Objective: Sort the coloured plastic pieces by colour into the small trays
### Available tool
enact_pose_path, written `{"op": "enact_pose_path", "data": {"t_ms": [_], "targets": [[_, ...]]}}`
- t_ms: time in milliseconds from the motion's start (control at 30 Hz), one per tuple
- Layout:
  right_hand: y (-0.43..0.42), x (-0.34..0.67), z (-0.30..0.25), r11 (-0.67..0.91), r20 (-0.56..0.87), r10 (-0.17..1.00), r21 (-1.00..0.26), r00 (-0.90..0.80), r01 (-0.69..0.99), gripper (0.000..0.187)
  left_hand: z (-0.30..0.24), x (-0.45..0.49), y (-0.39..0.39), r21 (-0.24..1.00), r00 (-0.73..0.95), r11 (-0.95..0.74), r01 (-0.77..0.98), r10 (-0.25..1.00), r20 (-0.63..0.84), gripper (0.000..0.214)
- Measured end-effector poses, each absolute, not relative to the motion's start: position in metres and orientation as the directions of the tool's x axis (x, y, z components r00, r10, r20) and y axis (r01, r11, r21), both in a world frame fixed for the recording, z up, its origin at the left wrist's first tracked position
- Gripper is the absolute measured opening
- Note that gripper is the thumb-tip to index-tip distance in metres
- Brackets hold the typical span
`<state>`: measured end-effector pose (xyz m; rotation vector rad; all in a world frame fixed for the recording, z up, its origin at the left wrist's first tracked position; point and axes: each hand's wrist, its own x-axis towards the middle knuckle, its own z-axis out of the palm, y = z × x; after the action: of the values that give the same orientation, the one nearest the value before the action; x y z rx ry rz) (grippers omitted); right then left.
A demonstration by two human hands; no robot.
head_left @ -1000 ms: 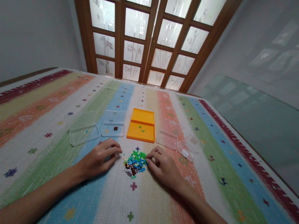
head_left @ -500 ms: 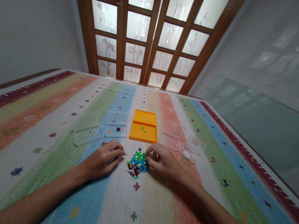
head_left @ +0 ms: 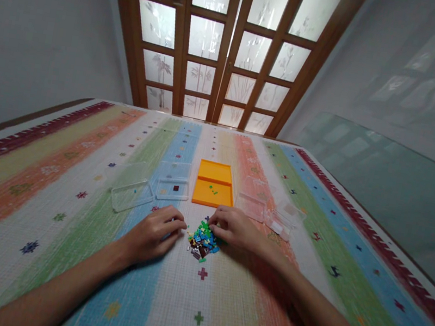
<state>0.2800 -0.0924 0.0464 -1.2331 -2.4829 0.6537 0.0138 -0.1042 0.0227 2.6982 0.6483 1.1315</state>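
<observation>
A small heap of tiny building bricks (head_left: 201,243), green, blue, dark brown and grey, lies on the tablecloth between my hands. My left hand (head_left: 157,232) rests at the heap's left edge, thumb and forefinger apart, with nothing seen between them. At the upper right of the heap, my right hand (head_left: 235,229) has its fingertips brought together at the green bricks. Whatever they may pinch is too small to make out. Beyond the heap stands an open orange case (head_left: 200,198) with a few green bricks in its near half.
Left of the case, a clear plastic box (head_left: 159,196) contains a dark brown brick (head_left: 176,188). Another clear box (head_left: 115,206) stands farther left with a tiny blue piece. More clear boxes (head_left: 249,213) sit to the right. A striped cloth (head_left: 175,299) covers the table.
My right hand has shifted slightly left over the heap, its fingertips closer together. My left hand stays beside the heap. The whole view has swung a little.
</observation>
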Motion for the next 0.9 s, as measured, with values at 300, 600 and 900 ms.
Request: {"op": "enact_pose_path", "data": {"t_ms": [300,600,900], "targets": [[-0.099,0.305,0.054,0.455,0.139,0.858,-0.655,-0.495,0.604,0.008,0.027,0.013,-0.105,0.299,0.633,-0.891,0.342,0.454,0.627,0.019],[-0.110,0.303,0.050,0.515,0.140,0.808,-0.639,-0.572,0.571,0.015,0.025,0.013,-0.104,0.311,0.642,-0.888,0.339,0.460,0.613,0.018],[-0.108,0.302,0.035,0.713,0.204,0.683,-0.392,-0.701,0.581,0.033,0.028,0.014,-0.106,0.306,0.667,-0.889,0.341,0.458,0.587,0.019]]}}
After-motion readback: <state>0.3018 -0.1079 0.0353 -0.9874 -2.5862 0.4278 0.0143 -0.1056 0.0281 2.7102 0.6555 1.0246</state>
